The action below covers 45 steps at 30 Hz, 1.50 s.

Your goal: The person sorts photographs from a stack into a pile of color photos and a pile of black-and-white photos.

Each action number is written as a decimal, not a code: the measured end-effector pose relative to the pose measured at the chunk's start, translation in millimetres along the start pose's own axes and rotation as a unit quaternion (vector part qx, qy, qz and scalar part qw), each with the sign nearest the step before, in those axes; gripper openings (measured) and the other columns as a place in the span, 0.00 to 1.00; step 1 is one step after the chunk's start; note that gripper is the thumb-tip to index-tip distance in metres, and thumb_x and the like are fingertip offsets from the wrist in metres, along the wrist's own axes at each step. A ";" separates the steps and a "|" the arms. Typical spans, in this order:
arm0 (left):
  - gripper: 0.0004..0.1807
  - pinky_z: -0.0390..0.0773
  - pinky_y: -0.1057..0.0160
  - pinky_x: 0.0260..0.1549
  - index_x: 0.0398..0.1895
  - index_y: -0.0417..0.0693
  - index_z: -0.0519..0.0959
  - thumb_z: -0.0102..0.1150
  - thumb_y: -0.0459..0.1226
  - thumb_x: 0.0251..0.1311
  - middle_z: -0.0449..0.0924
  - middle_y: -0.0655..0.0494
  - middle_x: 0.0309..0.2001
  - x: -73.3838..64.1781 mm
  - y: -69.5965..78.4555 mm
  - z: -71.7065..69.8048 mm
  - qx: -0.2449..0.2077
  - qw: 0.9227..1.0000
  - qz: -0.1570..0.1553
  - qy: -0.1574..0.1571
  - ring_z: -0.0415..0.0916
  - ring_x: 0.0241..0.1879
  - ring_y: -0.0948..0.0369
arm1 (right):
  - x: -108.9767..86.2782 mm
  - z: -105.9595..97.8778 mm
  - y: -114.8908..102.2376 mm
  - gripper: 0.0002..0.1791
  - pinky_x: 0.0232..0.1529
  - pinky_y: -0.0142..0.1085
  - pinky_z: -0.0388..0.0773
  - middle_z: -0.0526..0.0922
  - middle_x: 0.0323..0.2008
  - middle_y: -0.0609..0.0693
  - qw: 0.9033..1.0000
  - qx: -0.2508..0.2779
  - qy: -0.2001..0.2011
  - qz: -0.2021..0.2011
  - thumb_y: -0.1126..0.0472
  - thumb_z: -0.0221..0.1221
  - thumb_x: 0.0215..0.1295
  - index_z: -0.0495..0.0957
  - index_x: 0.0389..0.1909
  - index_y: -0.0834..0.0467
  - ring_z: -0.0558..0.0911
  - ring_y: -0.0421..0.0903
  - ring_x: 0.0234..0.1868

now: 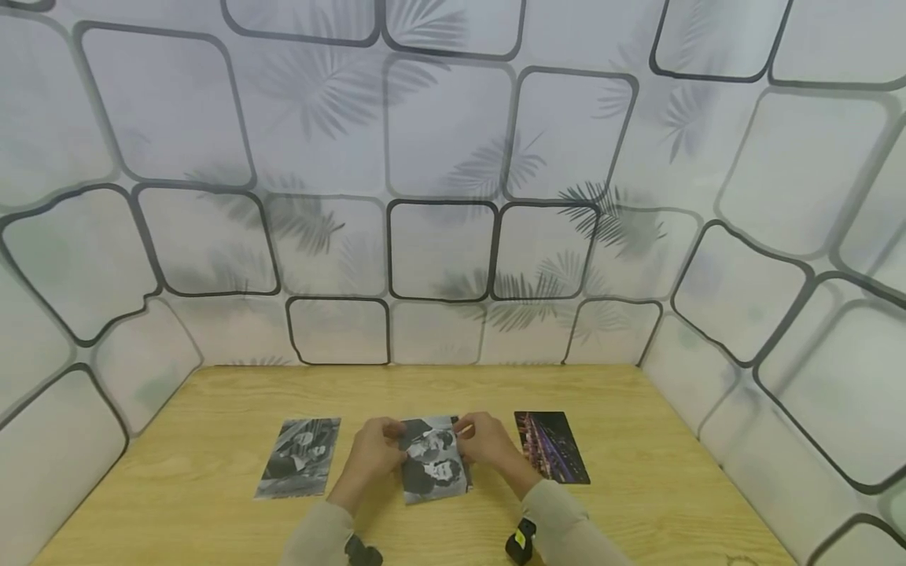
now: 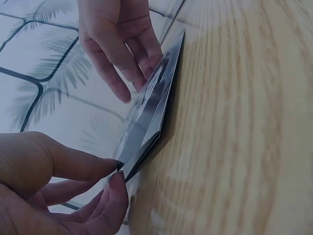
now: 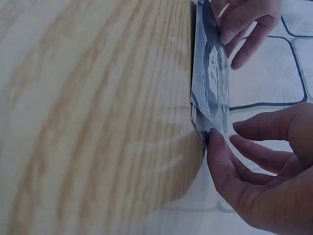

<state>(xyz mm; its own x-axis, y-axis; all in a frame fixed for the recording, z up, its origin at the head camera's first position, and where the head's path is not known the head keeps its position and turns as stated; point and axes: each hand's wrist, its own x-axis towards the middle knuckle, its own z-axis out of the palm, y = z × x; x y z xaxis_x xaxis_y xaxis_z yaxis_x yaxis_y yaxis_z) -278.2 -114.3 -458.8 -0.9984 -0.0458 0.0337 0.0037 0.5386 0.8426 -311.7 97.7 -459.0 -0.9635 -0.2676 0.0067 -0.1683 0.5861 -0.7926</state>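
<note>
A black-and-white photo print [image 1: 433, 470] showing two faces lies over at least one other print [image 3: 200, 128], whose corner sticks out below it. My left hand [image 1: 375, 452] pinches the near left edge of these prints between thumb and fingertips, seen closely in the left wrist view. At the opposite edge is my right hand [image 1: 488, 442]. In the right wrist view its thumb [image 3: 220, 156] touches the corner of the lower print, while the forefinger stands a little apart above. The stack is slightly raised from the table on one side.
Another black-and-white photo [image 1: 300, 457] lies flat on the wooden table [image 1: 212, 424] at the left. To the right lies a dark colour photo [image 1: 552, 446] with purple and red lights. Patterned curtains [image 1: 442, 251] enclose the table's back and sides.
</note>
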 end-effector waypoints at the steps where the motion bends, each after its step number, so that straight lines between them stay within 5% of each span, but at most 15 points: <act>1: 0.22 0.86 0.47 0.50 0.52 0.32 0.82 0.68 0.20 0.49 0.83 0.34 0.53 -0.4 0.2 -0.3 -0.001 1.000 -0.001 -0.002 0.83 0.50 0.42 | 0.1 0.3 0.1 0.14 0.29 0.36 0.87 0.86 0.40 0.62 1.000 0.000 -0.003 0.000 0.72 0.60 0.63 0.83 0.49 0.68 0.86 0.46 0.29; 12: 0.20 0.89 0.55 0.41 0.51 0.31 0.82 0.67 0.21 0.51 0.84 0.33 0.51 -0.4 -1.8 -6.6 -0.021 1.000 -0.012 -0.004 0.83 0.50 0.41 | 0.2 1.8 -1.4 0.16 0.29 0.36 0.86 0.85 0.43 0.60 1.000 0.002 -0.004 -0.031 0.72 0.64 0.61 0.83 0.50 0.68 0.86 0.47 0.35; 21: 0.19 0.87 0.51 0.47 0.50 0.33 0.83 0.68 0.24 0.53 0.86 0.38 0.49 -0.9 -8.8 -17.5 0.000 1.000 -0.006 0.011 0.84 0.47 0.47 | 1.6 6.2 -5.1 0.19 0.27 0.35 0.80 0.83 0.49 0.62 0.999 0.019 -0.011 -0.045 0.72 0.64 0.61 0.82 0.55 0.65 0.83 0.45 0.35; 33: 0.22 0.88 0.61 0.32 0.55 0.34 0.81 0.66 0.23 0.55 0.82 0.37 0.53 -5.4 -16.7 -36.5 -0.004 1.000 0.001 -0.001 0.85 0.47 0.48 | 7.0 21.7 -18.5 0.21 0.34 0.34 0.83 0.86 0.46 0.61 0.997 0.011 0.008 -0.078 0.72 0.66 0.57 0.82 0.53 0.67 0.83 0.46 0.38; 38: 0.20 0.87 0.61 0.31 0.56 0.34 0.80 0.65 0.25 0.58 0.81 0.37 0.55 -8.3 -23.2 -48.1 -0.012 1.000 -0.003 0.001 0.85 0.45 0.52 | 9.4 30.6 -28.2 0.22 0.41 0.38 0.86 0.85 0.48 0.61 0.997 0.028 -0.007 -0.072 0.72 0.66 0.57 0.81 0.55 0.67 0.83 0.47 0.42; 45: 0.20 0.86 0.62 0.27 0.58 0.35 0.79 0.60 0.25 0.61 0.79 0.35 0.56 -9.5 -32.3 -62.6 -0.002 1.000 0.003 -0.003 0.83 0.35 0.59 | 12.7 41.0 -36.0 0.26 0.38 0.36 0.85 0.84 0.53 0.59 0.996 0.056 -0.044 -0.056 0.70 0.67 0.58 0.79 0.60 0.63 0.82 0.44 0.41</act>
<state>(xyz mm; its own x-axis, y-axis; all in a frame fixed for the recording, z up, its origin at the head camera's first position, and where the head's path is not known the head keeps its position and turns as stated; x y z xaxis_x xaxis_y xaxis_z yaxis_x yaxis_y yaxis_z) -265.2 -183.9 -452.7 -0.9987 -0.0365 0.0361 0.0109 0.5353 0.8446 -309.3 41.9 -455.4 -0.9173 -0.3953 0.0483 -0.2437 0.4612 -0.8532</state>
